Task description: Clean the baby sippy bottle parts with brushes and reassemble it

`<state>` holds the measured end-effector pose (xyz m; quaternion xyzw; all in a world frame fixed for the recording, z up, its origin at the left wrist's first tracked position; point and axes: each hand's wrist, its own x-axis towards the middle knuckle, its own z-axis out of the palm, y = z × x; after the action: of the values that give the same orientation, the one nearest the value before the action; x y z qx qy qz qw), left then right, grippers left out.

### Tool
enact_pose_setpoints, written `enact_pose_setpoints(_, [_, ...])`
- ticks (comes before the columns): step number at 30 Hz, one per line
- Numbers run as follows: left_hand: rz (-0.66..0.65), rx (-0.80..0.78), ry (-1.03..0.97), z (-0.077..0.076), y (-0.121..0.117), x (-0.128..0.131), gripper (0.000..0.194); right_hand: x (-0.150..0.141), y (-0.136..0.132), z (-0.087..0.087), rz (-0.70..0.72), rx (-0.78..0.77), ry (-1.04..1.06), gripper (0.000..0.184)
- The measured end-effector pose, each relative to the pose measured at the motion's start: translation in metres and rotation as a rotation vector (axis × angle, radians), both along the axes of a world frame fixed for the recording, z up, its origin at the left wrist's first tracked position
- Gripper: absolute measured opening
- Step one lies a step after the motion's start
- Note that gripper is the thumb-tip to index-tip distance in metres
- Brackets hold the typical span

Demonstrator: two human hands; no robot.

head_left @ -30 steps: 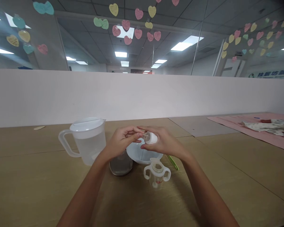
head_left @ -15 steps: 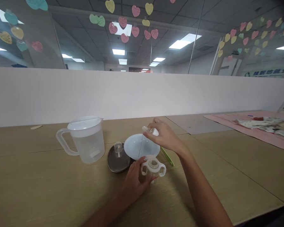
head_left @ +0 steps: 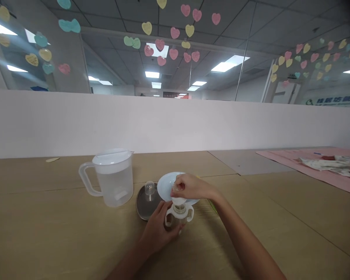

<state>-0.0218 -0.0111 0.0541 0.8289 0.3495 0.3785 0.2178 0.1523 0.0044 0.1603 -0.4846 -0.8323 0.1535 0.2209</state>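
Note:
A clear baby bottle [head_left: 180,219] with two white side handles stands upright on the table, its mouth uncovered at the near side. My left hand [head_left: 156,233] is closed around its left side. Just over the mouth, my right hand [head_left: 189,186] grips the bottle's nipple top [head_left: 179,200], white collar downward; my fingers hide most of the nipple. The thin straw seen under this top earlier cannot be made out now. Behind my right hand sits a white bowl [head_left: 165,186]. A dark oval tray [head_left: 142,204] lies to the left, with a clear dome cap [head_left: 149,188] on it.
A lidded plastic pitcher [head_left: 116,184] holding clear liquid stands on the left. Partly behind my right wrist lies a green stick-like handle [head_left: 212,206]. Cloths [head_left: 335,165] rest on a pink sheet [head_left: 282,161] at far right. A white wall [head_left: 175,124] bounds the table's back.
My right hand has brought the nipple top from above the bowl down to the bottle's mouth, turning its collar downward. My left hand keeps its hold. The camera view has shifted slightly.

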Motion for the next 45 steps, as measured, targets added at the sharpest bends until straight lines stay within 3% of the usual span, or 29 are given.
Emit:
enact_pose_setpoints(4, [-0.014, 0.003, -0.015, -0.005, 0.001, 0.002, 0.045, 0.001, 0.008, -0.007, 0.032, -0.069, 0.008, 0.021])
enact_pose_setpoints(13, [-0.047, 0.002, -0.057, -0.009, 0.001, 0.003, 0.049, 0.024, 0.0, 0.012, 0.243, -0.197, -0.036, 0.022])
enact_pose_setpoints(19, [-0.064, 0.0, -0.071, -0.011, 0.003, 0.003, 0.049, 0.018, -0.002, 0.01, 0.36, -0.257, -0.042, 0.028])
enact_pose_setpoints(22, [-0.066, 0.008, -0.077, -0.012, 0.004, 0.003, 0.049, 0.016, -0.003, 0.009, 0.296, -0.238, -0.073, 0.028])
enact_pose_setpoints(26, [-0.067, 0.0, -0.078, -0.016, 0.006, 0.003, 0.05, 0.01, -0.007, 0.008, 0.089, -0.204, -0.146, 0.023])
enact_pose_setpoints(32, [-0.034, -0.004, -0.053, -0.017, 0.006, 0.002, 0.051, -0.021, -0.011, -0.006, -0.139, 0.061, -0.446, 0.026])
enact_pose_setpoints(35, [-0.017, -0.01, -0.058, -0.017, 0.005, 0.003, 0.05, -0.028, -0.012, -0.007, -0.179, 0.101, -0.561, 0.034])
enact_pose_setpoints(41, [-0.034, 0.019, -0.071, -0.011, 0.003, 0.002, 0.049, -0.016, -0.02, 0.006, -0.192, -0.035, -0.408, 0.044])
enact_pose_setpoints(45, [-0.031, 0.004, -0.051, -0.01, 0.003, 0.002, 0.044, -0.012, -0.022, 0.005, -0.136, -0.04, -0.398, 0.052])
